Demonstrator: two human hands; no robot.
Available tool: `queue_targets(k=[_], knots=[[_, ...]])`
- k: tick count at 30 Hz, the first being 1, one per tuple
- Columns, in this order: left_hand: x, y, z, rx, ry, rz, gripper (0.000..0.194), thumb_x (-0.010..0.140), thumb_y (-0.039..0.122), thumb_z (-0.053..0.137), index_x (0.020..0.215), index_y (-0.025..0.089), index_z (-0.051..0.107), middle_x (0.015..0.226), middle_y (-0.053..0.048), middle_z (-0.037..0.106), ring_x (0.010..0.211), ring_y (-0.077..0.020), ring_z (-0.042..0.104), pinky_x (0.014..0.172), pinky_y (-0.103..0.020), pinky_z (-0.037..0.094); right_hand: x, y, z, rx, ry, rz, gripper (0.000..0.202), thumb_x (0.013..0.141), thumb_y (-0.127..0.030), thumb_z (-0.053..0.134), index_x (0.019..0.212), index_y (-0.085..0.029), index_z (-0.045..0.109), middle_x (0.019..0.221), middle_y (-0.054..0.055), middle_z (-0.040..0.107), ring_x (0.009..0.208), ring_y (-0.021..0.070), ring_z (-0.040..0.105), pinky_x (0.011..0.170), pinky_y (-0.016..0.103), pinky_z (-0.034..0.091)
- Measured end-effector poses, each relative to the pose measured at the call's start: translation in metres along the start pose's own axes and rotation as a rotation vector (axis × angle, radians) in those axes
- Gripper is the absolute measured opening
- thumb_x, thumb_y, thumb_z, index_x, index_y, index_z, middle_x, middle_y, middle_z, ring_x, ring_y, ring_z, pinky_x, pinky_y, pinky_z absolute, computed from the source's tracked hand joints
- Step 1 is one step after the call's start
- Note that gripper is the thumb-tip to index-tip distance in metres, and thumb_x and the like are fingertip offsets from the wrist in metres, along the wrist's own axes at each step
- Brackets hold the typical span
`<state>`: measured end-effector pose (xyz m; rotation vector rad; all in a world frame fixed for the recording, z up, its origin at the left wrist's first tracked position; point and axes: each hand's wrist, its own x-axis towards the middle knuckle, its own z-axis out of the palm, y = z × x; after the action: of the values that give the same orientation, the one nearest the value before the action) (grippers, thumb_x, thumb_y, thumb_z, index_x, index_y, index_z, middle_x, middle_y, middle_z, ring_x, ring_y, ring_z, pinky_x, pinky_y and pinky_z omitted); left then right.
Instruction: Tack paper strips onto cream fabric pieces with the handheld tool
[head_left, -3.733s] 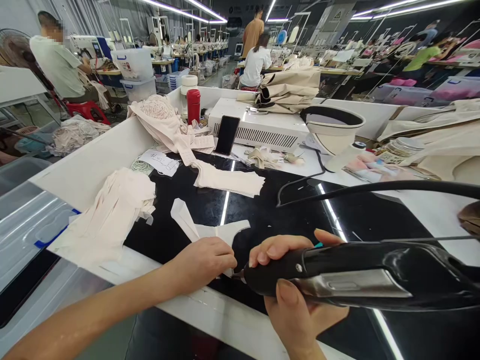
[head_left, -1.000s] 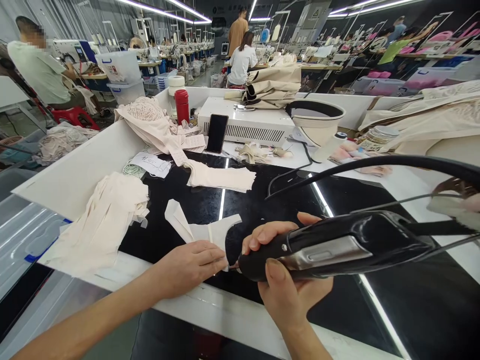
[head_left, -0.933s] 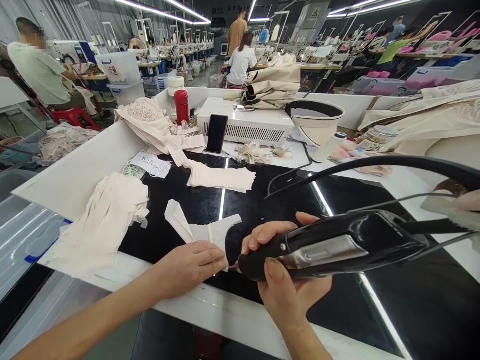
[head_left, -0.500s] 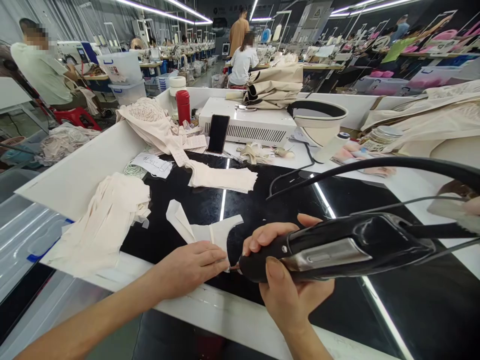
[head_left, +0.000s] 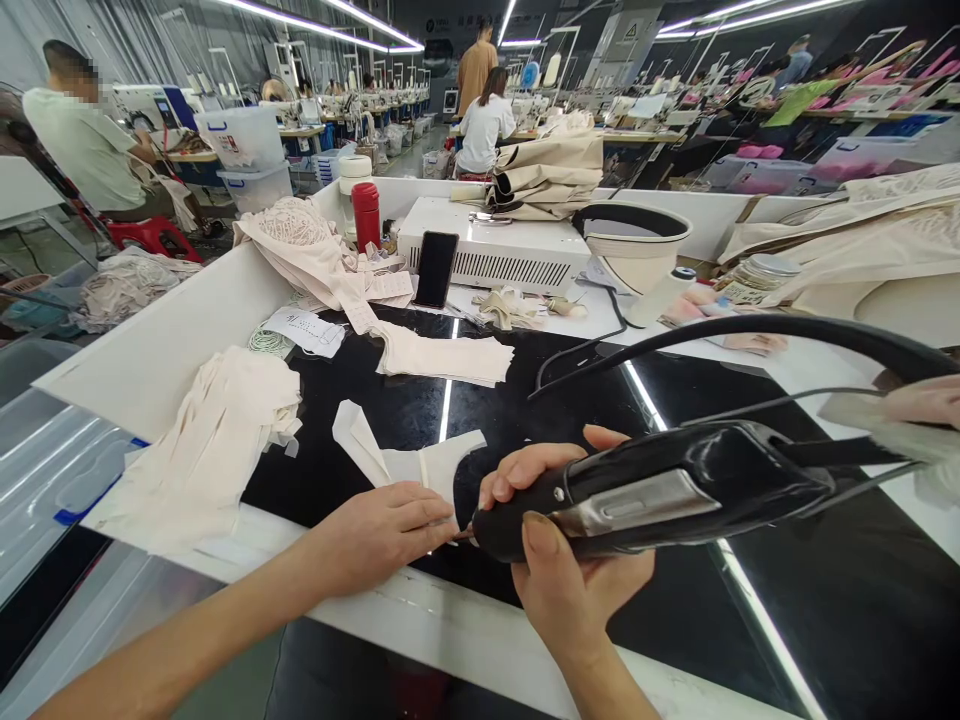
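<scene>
A black corded hand tool with a silver side plate lies in the grip of my right hand, fingers wrapped over its front end and thumb underneath. Its thin tip points left, close to the fingertips of my left hand. That hand lies flat with fingers stretched out, pressing a small cream fabric piece on the black mat. The fabric has a folded strip sticking up to the left. My left thumb is hidden, and whether the tool tip touches the cloth cannot be made out.
Cream cut strips are heaped at left. Further back are a fabric stack, a phone, a red bottle and a white vented box. A black cable arches over the right side. Several people sit or stand beyond.
My right hand and the tool have shifted slightly left, and the tool's rear end with its cable has moved left too. My left hand and the fabric stay nearly still.
</scene>
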<state>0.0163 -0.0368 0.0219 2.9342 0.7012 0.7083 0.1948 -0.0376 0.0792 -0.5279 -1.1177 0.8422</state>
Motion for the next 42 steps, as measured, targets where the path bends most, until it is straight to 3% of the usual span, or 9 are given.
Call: queue_targets(k=[5,18,28,32,36,42], knots=[[-0.006,-0.003,0.000,-0.034,0.031,-0.055,0.038,0.101,0.002,0.039,0.134,0.009,0.058,0.132,-0.014,0.066,0.128,-0.0223,0.061,0.112,-0.039,0.052,-0.002,-0.004,0.002,-0.028,0.003,0.025,0.043,0.093,-0.022,0.074,0.130,-0.029,0.053,0.085,-0.001,0.063,0.067,0.0164,0.061,0.060,0.033,0.056],[-0.018,0.005,-0.012,-0.059,0.008,-0.039,0.032,0.102,0.002,0.042,0.125,0.009,0.063,0.122,-0.012,0.071,0.120,-0.0208,0.066,0.111,-0.036,0.053,-0.004,-0.017,0.001,-0.010,0.000,0.025,0.048,0.088,-0.033,0.081,0.129,-0.030,0.055,0.083,-0.001,0.061,0.066,0.0166,0.060,0.056,0.031,0.054],[-0.009,0.011,-0.031,-0.096,-0.041,-0.001,0.032,0.098,-0.001,0.041,0.118,0.009,0.064,0.107,-0.010,0.071,0.103,-0.0189,0.068,0.108,-0.035,0.054,0.026,-0.013,-0.029,-0.068,0.112,-0.042,0.048,0.084,-0.028,0.084,0.125,-0.030,0.059,0.084,-0.002,0.065,0.063,0.0165,0.062,0.056,0.033,0.057],[0.016,0.008,-0.022,-0.021,0.005,-0.022,0.030,0.102,0.001,0.040,0.120,0.009,0.062,0.106,-0.010,0.070,0.100,-0.0200,0.067,0.105,-0.041,0.056,0.037,-0.005,-0.036,-0.070,0.144,-0.086,0.045,0.086,-0.024,0.081,0.124,-0.030,0.060,0.084,-0.003,0.067,0.063,0.0148,0.064,0.056,0.030,0.057],[0.041,0.005,-0.003,0.054,0.054,0.006,0.026,0.105,0.003,0.039,0.117,0.010,0.061,0.096,-0.007,0.067,0.092,-0.0181,0.067,0.100,-0.041,0.058,0.040,0.000,-0.038,-0.080,0.151,-0.090,0.043,0.085,-0.021,0.079,0.122,-0.029,0.059,0.084,-0.003,0.067,0.061,0.0145,0.064,0.054,0.029,0.056],[0.047,-0.004,0.019,0.087,0.049,0.016,0.022,0.105,0.011,0.046,0.121,0.014,0.061,0.099,-0.006,0.063,0.092,-0.0196,0.066,0.102,-0.045,0.056,0.038,0.003,-0.036,-0.101,0.162,-0.078,0.048,0.082,-0.015,0.076,0.123,-0.028,0.055,0.083,-0.004,0.068,0.061,0.0134,0.062,0.052,0.027,0.055]])
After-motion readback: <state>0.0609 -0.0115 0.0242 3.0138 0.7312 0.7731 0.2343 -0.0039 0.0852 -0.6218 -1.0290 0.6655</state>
